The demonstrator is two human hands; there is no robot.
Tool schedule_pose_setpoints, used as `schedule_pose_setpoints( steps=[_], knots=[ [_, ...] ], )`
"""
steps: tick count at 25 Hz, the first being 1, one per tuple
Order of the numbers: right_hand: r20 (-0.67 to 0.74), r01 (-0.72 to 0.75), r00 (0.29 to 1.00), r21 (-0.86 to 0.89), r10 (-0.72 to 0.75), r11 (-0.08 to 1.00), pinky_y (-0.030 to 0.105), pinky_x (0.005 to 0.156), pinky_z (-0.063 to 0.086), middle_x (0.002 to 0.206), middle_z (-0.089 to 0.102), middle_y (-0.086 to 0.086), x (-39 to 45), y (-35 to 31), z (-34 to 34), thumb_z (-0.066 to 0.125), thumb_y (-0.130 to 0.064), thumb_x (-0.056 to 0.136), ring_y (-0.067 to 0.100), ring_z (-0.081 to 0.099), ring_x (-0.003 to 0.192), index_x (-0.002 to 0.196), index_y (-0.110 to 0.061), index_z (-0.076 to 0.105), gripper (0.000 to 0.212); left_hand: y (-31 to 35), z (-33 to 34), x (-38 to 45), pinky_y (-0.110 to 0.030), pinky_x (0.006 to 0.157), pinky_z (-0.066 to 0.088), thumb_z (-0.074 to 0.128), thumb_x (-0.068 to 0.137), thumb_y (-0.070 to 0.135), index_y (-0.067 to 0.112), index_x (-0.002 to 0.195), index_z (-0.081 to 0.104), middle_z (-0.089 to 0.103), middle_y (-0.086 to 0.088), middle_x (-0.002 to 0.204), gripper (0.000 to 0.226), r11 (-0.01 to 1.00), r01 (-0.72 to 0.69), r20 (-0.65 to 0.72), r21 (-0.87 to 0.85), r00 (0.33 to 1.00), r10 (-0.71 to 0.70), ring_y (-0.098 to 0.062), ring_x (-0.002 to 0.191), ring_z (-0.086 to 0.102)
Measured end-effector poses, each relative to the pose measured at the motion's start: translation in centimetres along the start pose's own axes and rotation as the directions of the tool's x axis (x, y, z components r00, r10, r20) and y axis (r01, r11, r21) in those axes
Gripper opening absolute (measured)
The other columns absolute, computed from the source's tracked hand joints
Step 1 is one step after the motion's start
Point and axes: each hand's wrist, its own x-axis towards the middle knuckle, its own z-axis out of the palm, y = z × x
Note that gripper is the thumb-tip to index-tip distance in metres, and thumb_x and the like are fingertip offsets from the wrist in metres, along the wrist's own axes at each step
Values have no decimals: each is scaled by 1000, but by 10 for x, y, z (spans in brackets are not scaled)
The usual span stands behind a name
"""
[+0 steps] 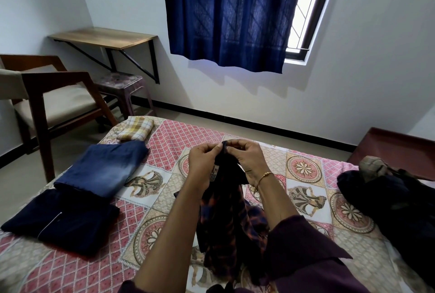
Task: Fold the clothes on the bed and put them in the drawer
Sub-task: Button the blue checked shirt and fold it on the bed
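A dark plaid shirt (pixel 226 222) with orange checks hangs above the patterned bed (pixel 179 142), its white label showing near the collar. My left hand (pixel 202 163) and my right hand (pixel 247 161) both pinch its top edge, close together. Folded on the bed's left side lie a navy garment (pixel 63 222), blue jeans (pixel 103 170) and a yellow checked cloth (pixel 136 131). A heap of dark unfolded clothes (pixel 390 203) sits at the right edge of the bed.
A wooden armchair (pixel 47 99) stands left of the bed, with a plastic stool (pixel 122 85) under a wall-mounted wooden shelf (pixel 103 38). A blue curtain (pixel 230 14) covers the window. A reddish-brown open drawer or tray (pixel 395 149) lies beyond the bed at right.
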Motion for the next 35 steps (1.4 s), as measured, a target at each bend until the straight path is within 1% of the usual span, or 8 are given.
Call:
schedule_pose_setpoints(
  steps=[4, 10, 16, 21, 24, 28, 32, 35],
  knots=[
    [30, 10, 999, 28, -10, 1000, 24, 78, 56, 85, 67, 13, 0, 5, 0, 61, 8, 83, 21, 64, 81, 87, -4, 68, 15, 4, -3, 0, -27, 58, 55, 58, 90, 9, 7, 70, 61, 67, -6, 61, 20, 956, 182, 88, -232, 982, -165, -18, 58, 65],
    [-41, 41, 998, -35, -42, 999, 32, 81, 56, 80, 67, 10, 1, 11, 2, 67, 4, 79, 21, 65, 80, 79, -9, 68, 13, 2, 1, 1, -37, 74, 56, 67, 84, 11, 4, 76, 66, 68, -14, 76, 10, 992, 86, -33, -97, 995, -90, -27, 72, 65],
    [-8, -14, 1000, -51, 14, 999, 18, 64, 53, 77, 68, 6, 1, 7, -3, 63, 2, 84, 14, 65, 71, 77, -10, 67, 14, 1, 5, -4, -24, 64, 55, 66, 86, 16, 8, 76, 67, 68, -7, 76, 12, 994, -41, -71, 102, 996, 49, -18, 71, 66],
    [-53, 24, 998, -265, -39, 964, 29, 78, 56, 83, 68, 9, 6, 8, -1, 69, 1, 79, 19, 66, 81, 70, -17, 65, 20, -2, 7, -3, -26, 66, 55, 65, 86, 9, 2, 83, 67, 67, -10, 79, 8, 997, 17, -47, 73, 999, -14, -20, 73, 65],
    [-139, 53, 984, -361, -110, 931, 21, 76, 52, 83, 67, 4, 3, 14, 5, 70, 1, 78, 12, 62, 78, 67, -19, 63, 23, -6, 10, -2, -27, 68, 52, 52, 95, 12, -1, 95, 66, 65, -10, 83, 19, 988, 88, -81, 125, 994, -78, -20, 77, 62],
    [-57, 135, 986, -293, -158, 947, 8, 69, 47, 79, 65, -2, -8, 23, 12, 67, 2, 81, 4, 59, 74, 80, -11, 68, 13, -2, 11, -1, -26, 59, 45, 39, 99, 14, 4, 89, 60, 59, -9, 77, 26, 965, 254, -106, 70, 963, -246, -19, 69, 56],
    [124, -54, 990, -141, 71, 989, 12, 56, 47, 64, 62, -5, -10, 33, 5, 60, 3, 84, 3, 57, 57, 72, -11, 62, 19, -18, 4, -5, -27, 57, 42, 34, 99, 20, 6, 87, 62, 61, -11, 79, 33, 934, 342, -111, 106, 937, -330, -21, 68, 56],
    [98, -316, 934, -232, 345, 920, 14, 40, 36, 48, 53, -5, -7, 54, -13, 57, 1, 85, 3, 43, 36, 64, -9, 57, 22, -63, -13, -13, -30, 56, 32, 33, 102, 33, 3, 73, 58, 55, -12, 71, 49, 803, 190, 22, 565, 969, -245, -21, 65, 51]
  ],
)
